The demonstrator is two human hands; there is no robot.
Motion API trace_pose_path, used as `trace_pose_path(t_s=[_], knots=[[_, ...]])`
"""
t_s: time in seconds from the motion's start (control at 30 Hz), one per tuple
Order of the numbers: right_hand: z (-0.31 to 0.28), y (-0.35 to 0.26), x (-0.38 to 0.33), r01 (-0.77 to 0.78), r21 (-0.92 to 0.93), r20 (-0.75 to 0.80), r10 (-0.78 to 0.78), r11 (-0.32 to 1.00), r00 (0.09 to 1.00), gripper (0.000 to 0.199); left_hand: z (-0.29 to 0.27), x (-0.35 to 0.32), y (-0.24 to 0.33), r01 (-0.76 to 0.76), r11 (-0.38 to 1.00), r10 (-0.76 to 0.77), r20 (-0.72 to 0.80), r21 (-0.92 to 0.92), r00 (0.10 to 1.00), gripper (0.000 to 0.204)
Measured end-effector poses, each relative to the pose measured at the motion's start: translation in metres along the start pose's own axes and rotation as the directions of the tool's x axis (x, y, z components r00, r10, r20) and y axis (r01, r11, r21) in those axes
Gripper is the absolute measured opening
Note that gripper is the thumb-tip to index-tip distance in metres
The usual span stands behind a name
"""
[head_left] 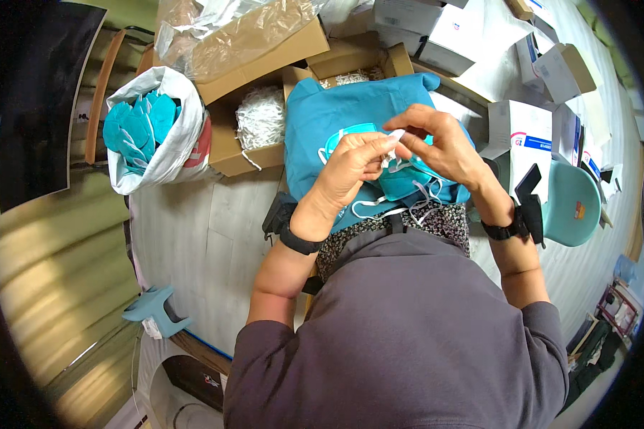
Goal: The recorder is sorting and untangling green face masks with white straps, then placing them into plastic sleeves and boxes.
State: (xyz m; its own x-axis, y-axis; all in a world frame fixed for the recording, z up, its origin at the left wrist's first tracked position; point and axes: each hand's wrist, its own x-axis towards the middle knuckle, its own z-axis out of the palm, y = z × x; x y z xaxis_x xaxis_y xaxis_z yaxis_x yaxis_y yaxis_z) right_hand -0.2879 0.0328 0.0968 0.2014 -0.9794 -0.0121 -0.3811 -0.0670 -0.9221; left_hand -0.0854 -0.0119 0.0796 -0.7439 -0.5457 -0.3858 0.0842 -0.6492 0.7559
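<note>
Pale plank floor point(229, 204) with open cartons point(265, 68); teal masks point(401, 186) on the lap

Masks: lying on a blue cloth point(311, 121) over the wearer's lap, below and between the two hands; exact count unclear from overlap.
Loose white straps point(389, 212): trailing over the near edge of the masks.
Likely faults: straps could tangle or snag, since several loops lie crossed together; the small white piece point(396, 134) could slip, being held only at the fingertips; a mask could slide off, the cloth being soft and creased.
Left hand point(354, 156): raised over the cloth, fingers curled, thumb and forefinger pinching the white piece.
Right hand point(444, 141): arched opposite, fingers bent inward, tips close to that piece; whether they grip it, cannot tell.
Arms: both elbows bent, forearms converging above the lap.
</note>
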Motion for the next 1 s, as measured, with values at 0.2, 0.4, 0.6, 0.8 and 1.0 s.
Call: trace_pose_path(t_s=[0.2,0.4,0.6,0.8,1.0], knots=[[-0.005,0.006,-0.007,-0.161,0.367,0.042,0.157,0.916,0.987,0.014,0.000,-0.004,-0.012,-0.049,0.997,0.043,0.093,0.063,0.995,0.036],[0.004,-0.007,-0.023,-0.179,0.929,0.054,0.360,0.325,0.932,0.016,0.026,-0.005,-0.019,-0.254,0.918,0.202,0.194,0.305,0.960,0.047],[-0.009,-0.013,-0.036,-0.158,0.928,0.049,0.309,0.337,0.950,0.011,0.032,-0.027,-0.031,-0.143,0.931,0.061,0.244,0.335,0.968,0.028],[-0.034,-0.022,-0.037,-0.060,0.953,-0.042,0.325,0.298,0.945,0.006,0.026,-0.060,-0.013,-0.088,0.956,0.018,0.241,0.280,0.970,0.033],[-0.066,-0.005,-0.043,0.066,0.980,-0.141,0.422,0.187,0.895,0.010,0.007,-0.084,-0.017,-0.055,0.947,-0.027,0.251,0.316,0.968,0.035]])
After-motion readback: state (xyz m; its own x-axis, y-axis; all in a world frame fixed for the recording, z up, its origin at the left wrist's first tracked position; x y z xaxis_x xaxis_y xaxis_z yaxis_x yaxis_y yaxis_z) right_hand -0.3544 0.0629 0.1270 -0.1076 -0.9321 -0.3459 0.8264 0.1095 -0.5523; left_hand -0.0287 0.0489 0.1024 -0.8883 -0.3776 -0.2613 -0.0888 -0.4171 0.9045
